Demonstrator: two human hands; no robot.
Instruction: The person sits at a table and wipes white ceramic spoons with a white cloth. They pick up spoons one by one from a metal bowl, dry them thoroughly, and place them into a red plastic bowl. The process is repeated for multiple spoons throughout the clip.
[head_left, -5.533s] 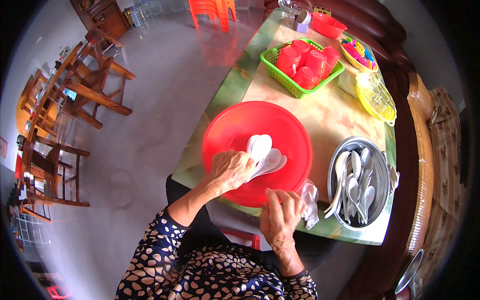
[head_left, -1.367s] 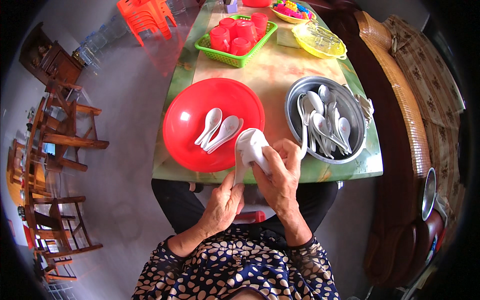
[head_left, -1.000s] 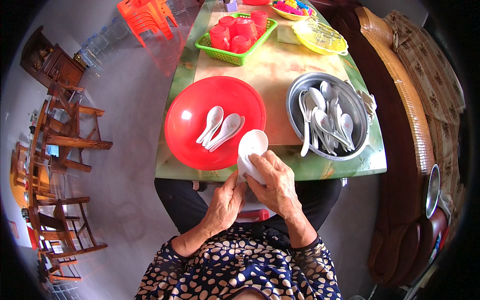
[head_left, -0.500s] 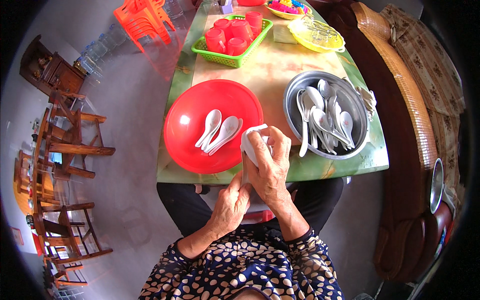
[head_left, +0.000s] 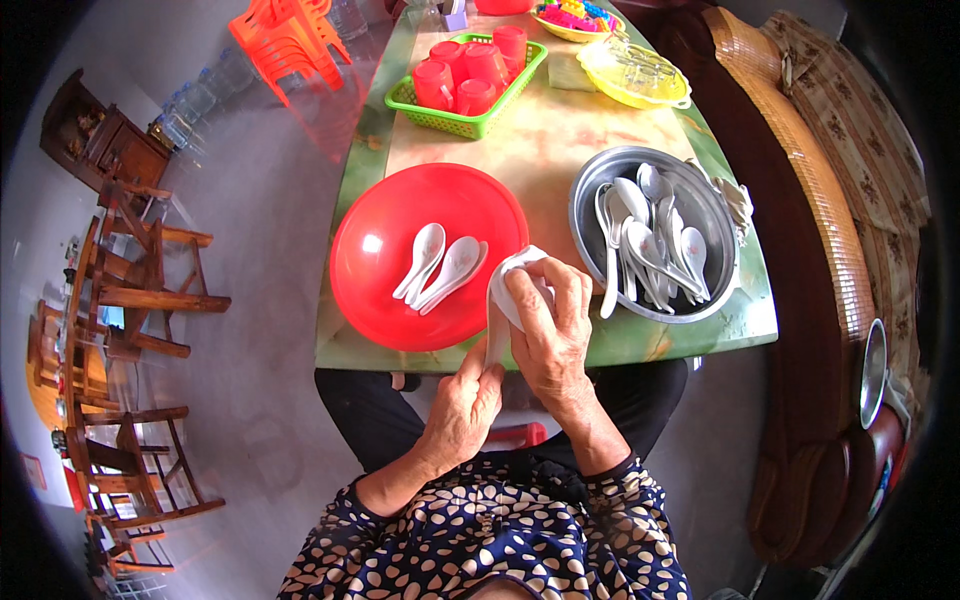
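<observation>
A white ceramic spoon wrapped in a white cloth (head_left: 508,290) is sitting at the near edge of the green marble desk (head_left: 540,150). The right hand (head_left: 548,320) is pressing the cloth over it, fingers closed around it, while the left hand (head_left: 465,405) is pinching the handle from below. Just left, a round red plastic basin (head_left: 380,300) is holding white spoons (head_left: 440,268) (three, it seems); right, a metal bowl (head_left: 590,195) is holding more.

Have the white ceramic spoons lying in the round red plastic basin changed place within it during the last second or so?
No. The white ceramic spoons lie in the same spot of the red plastic basin, right of its middle.
</observation>
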